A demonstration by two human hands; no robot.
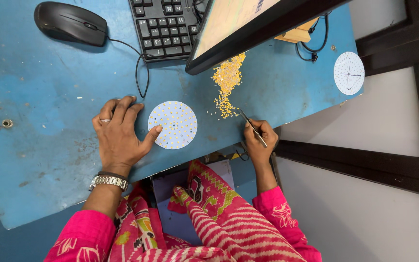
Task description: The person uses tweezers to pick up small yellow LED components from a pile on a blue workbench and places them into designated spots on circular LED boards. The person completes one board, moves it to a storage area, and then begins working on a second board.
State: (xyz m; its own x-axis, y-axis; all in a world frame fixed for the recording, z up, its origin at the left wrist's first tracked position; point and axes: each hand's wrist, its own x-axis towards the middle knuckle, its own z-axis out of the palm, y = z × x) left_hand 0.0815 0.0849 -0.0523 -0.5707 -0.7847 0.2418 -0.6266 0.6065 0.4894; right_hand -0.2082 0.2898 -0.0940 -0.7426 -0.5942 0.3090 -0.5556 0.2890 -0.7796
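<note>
A round white circuit disc [173, 124] dotted with small yellow parts lies on the blue table [49, 97]. My left hand [120, 133] rests flat beside it, thumb touching the disc's left edge; a ring and a metal wristwatch show on that hand and wrist. My right hand [260, 140] grips a pair of metal tweezers [251, 125], whose tip points up toward a loose pile of tiny yellow parts [227, 82] spread on the table below the monitor.
A black mouse [70, 23] and black keyboard [166, 26] sit at the back. A tilted monitor [248, 24] overhangs the pile. A second white disc [348, 73] lies at the table's right corner. The table's front edge runs just below my hands.
</note>
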